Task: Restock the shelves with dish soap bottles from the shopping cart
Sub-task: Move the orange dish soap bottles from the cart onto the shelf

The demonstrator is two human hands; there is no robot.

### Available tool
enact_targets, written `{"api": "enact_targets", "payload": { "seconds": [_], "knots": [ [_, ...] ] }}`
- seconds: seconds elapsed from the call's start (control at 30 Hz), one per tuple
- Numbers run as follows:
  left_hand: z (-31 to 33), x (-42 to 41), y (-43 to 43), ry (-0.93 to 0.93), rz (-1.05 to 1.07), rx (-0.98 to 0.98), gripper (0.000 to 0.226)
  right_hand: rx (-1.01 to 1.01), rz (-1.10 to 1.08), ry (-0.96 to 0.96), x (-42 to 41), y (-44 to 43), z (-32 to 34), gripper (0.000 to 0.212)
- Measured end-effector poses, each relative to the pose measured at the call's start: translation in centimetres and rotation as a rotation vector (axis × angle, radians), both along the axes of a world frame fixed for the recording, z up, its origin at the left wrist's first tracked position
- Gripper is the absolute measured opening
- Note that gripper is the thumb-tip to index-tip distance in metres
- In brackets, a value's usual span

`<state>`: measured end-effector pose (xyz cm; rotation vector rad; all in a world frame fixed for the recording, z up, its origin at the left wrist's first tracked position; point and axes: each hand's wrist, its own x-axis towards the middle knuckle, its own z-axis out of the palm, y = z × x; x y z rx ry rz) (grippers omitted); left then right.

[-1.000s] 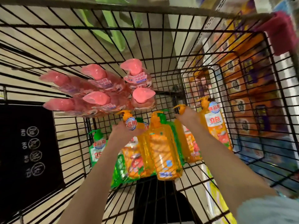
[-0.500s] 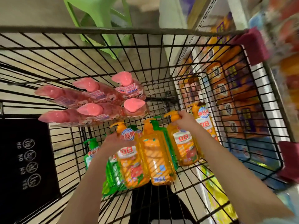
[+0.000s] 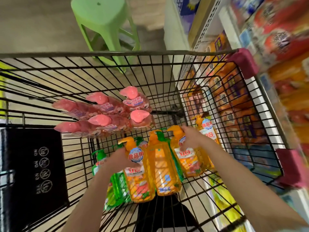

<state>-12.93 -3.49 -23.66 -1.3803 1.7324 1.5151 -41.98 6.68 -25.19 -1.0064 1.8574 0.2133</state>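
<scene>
Dish soap bottles (image 3: 164,173) upright in cart (image 3: 150,53), clustered at both hands. Green bottle (image 3: 100,162) just left of left hand (image 3: 119,160); left hand grips neck of left orange bottle (image 3: 139,181). Right hand (image 3: 192,138) grips neck of right orange bottle (image 3: 187,159); hands apart.

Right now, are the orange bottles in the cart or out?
In. The orange bottles sit inside the wire cart; the left hand and right hand each grip one.
</scene>
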Motion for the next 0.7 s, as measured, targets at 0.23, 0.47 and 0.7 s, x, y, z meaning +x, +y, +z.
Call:
{"api": "enact_targets", "payload": {
  "seconds": [0.23, 0.47, 0.7],
  "knots": [
    [3.4, -0.1, 4.0, -0.045, 0.01, -0.234, 0.043, -0.106, 0.052, 0.045, 1.5, 3.7, 1.6, 0.079],
    [7.7, -0.8, 6.1, 0.054, -0.083, -0.539, 0.053, -0.298, -0.065, 0.123, 2.0, 7.8, 5.6, 0.075],
    [15.7, -1.8, 7.0, 0.376, -0.123, -0.779, 0.057, -0.689, -0.252, 0.152, 2.6, 9.9, 15.6, 0.045]
  ]
}}
